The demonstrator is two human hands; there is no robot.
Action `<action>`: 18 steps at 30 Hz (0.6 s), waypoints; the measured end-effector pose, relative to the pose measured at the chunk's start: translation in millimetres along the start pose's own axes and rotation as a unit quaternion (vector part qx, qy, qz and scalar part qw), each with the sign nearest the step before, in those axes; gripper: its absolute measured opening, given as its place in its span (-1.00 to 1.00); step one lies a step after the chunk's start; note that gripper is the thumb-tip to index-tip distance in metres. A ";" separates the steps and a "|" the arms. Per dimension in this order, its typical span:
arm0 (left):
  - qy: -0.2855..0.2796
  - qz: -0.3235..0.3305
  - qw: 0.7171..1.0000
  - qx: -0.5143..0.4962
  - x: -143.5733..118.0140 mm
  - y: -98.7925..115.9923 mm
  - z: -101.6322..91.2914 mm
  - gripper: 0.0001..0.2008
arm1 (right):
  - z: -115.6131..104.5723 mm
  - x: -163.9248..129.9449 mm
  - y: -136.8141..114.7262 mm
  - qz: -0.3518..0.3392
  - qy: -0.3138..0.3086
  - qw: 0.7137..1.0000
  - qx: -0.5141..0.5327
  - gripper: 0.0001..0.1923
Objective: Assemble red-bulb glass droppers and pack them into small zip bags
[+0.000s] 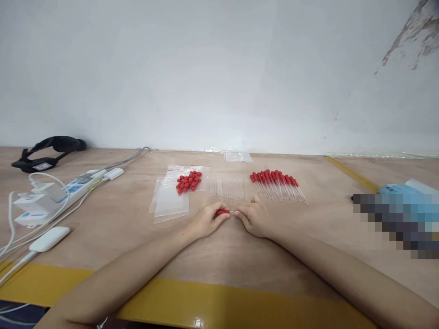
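My left hand [210, 220] is closed around a red rubber dropper bulb [222, 212]. Facing it, my right hand [253, 218] pinches a thin clear dropper tube [232, 212], whose end meets the bulb's mouth; how deep it sits inside I cannot tell. Beyond the hands lies a row of loose clear tubes [228, 187]. To its left is a pile of red bulbs [189, 182] on clear plastic bags [171, 201]. Fanned out on the right are several droppers [274, 183], each a tube with a red bulb on its end.
On the left are a power strip [73, 186] with chargers and white cables, a white device [50, 239] and a black headset strap [51, 151]. Another small bag [238, 156] lies against the wall. A blue plastic item [404, 201] and a blurred-out area are at right.
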State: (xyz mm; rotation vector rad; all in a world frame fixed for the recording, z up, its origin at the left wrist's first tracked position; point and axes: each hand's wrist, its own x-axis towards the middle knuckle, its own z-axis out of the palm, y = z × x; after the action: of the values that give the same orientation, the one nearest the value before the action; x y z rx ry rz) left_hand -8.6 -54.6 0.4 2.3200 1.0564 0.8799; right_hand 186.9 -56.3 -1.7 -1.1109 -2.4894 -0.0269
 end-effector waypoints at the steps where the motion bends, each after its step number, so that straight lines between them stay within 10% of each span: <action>1: 0.003 0.002 1.000 0.001 0.2 -0.3 0.3 -0.88 | -0.3 0.7 -0.7 0.000 -0.007 1.000 -0.002 -0.69; 8: 0.073 0.010 0.997 0.006 2.4 -7.2 -7.7 -0.71 | -17.2 3.2 2.2 0.054 -0.010 0.998 0.026 -0.71; 18: 0.069 -0.030 0.995 0.068 6.8 -21.8 -19.1 -0.73 | -40.7 32.0 69.8 0.412 0.053 0.907 -0.073 -0.64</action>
State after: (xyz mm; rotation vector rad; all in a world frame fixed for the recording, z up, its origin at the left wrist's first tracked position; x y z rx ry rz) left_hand -29.5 -33.6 2.8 2.3520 1.2737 0.9850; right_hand 232.4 6.6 37.2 -2.0692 -1.7645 -0.0285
